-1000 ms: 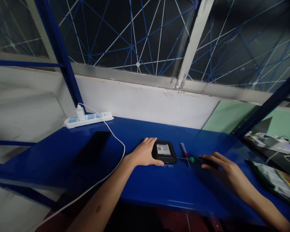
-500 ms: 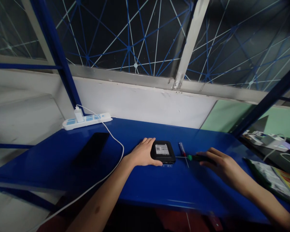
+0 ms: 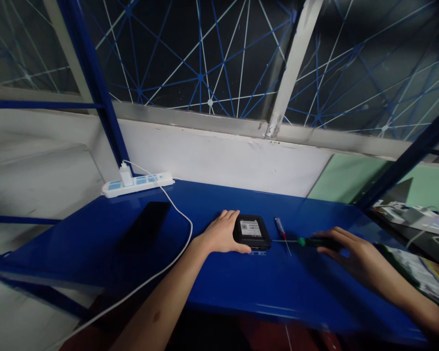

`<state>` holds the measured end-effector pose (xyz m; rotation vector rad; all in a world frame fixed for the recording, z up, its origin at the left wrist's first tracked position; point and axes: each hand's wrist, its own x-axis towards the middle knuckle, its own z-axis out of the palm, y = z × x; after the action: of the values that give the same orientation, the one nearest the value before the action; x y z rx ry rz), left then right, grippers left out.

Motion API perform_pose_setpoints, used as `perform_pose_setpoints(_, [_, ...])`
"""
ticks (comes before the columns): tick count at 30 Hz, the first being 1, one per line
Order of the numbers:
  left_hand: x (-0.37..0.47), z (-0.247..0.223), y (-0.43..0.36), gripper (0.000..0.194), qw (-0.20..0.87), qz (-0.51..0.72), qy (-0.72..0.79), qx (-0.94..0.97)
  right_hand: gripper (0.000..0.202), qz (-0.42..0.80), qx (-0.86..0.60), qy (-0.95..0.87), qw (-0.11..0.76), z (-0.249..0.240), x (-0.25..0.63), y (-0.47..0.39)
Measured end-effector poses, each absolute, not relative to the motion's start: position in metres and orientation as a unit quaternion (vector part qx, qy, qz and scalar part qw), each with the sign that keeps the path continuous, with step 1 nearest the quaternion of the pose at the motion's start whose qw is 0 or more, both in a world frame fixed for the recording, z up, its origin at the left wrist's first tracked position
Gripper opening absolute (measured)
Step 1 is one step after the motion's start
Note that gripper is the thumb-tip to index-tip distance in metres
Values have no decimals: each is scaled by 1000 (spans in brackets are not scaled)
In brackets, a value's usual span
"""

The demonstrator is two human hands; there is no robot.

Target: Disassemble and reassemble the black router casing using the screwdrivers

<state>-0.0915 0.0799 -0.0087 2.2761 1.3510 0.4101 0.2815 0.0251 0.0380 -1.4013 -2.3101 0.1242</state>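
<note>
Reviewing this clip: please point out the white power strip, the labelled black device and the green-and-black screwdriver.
White power strip (image 3: 149,182): head view, on its socket face.
Labelled black device (image 3: 265,236): head view, on its casing beside the label.
Green-and-black screwdriver (image 3: 311,242): head view, on its handle.

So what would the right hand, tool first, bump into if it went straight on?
Probably the black box: the long screwdriver in the right hand points at its side. The shaft crosses the small screwdriver, perhaps above it; depth is unclear.

two screwdrivers (image 3: 280,227) (image 3: 322,242), one power strip (image 3: 141,184)
</note>
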Motion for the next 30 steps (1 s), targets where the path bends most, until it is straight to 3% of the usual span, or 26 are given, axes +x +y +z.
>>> perform_pose_setpoints(9, [-93,-5,78,125,239,151,479,831,41,46,-663,-690,288,6,309,39])
perform_pose_setpoints(13, [-94,-7,78,125,247,164,472,830,38,16,-694,-669,266,-14,308,58])
perform_pose_setpoints(19, [-95,-5,77,122,256,166,476,825,51,-132,-635,-716,259,-7,280,66])
perform_pose_setpoints(22, [-95,-1,76,117,255,164,475,826,46,-9,-569,-770,289,17,228,66])
perform_pose_setpoints(25, [-94,0,74,112,242,170,476,828,45,141,-493,-823,245,29,177,73])
perform_pose_setpoints(30, [-94,0,73,109,222,176,478,832,88,208,-442,-861,139,18,153,93])
